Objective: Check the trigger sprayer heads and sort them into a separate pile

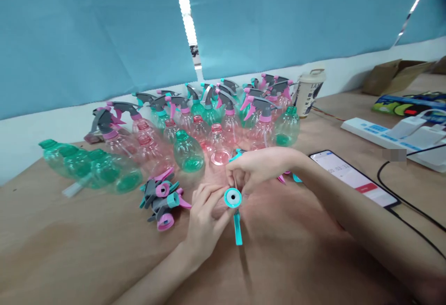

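the right hand [256, 168] covers most of the teal sprayer head [232, 197]; its round collar faces up, and both hands' fingers [214, 203] grip it.

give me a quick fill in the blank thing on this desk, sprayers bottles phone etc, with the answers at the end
The collar of the spray head between the left hand and right hand is ____.
The loose pile of sprayers lies to the ____ of the left hand.
The leftmost bottles are tinted ____.
The large button on the phone is ____.

Missing words: teal; left; green; red
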A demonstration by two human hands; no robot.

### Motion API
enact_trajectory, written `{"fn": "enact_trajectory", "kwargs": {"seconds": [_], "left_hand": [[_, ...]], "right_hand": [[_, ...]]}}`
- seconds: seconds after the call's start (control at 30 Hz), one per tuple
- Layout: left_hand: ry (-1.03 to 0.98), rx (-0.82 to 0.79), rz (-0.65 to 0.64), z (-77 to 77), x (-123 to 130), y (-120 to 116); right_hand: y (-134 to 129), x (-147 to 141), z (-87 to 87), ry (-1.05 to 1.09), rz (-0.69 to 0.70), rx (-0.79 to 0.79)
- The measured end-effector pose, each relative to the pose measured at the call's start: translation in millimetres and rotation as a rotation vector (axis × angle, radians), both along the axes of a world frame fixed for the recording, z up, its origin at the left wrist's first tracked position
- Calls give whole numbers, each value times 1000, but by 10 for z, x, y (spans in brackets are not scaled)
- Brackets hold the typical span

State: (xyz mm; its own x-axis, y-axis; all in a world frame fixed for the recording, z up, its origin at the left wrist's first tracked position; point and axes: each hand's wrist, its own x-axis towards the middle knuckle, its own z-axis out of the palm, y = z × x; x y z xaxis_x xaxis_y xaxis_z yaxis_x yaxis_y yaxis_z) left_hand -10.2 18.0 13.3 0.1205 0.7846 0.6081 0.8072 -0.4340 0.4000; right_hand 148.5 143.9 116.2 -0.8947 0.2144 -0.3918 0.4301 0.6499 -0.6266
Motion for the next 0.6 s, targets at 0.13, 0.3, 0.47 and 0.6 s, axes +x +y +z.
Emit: {"fn": "enact_trajectory", "kwargs": {"seconds": [0.13,0.3,0.47,0.6], "left_hand": [[-15,55,19,-12,-15,-24],[-53,18,18,0,1,-41],[-81,-31,-4,22,24,-34],[-95,-22,-8,29,27,-19]], "right_hand": [[-36,-40,-8,81,-1,12],[-144,63,122,26,-33,150],[-324,188,288,88,-79,348],[-422,141,312,52,39,362]]}}
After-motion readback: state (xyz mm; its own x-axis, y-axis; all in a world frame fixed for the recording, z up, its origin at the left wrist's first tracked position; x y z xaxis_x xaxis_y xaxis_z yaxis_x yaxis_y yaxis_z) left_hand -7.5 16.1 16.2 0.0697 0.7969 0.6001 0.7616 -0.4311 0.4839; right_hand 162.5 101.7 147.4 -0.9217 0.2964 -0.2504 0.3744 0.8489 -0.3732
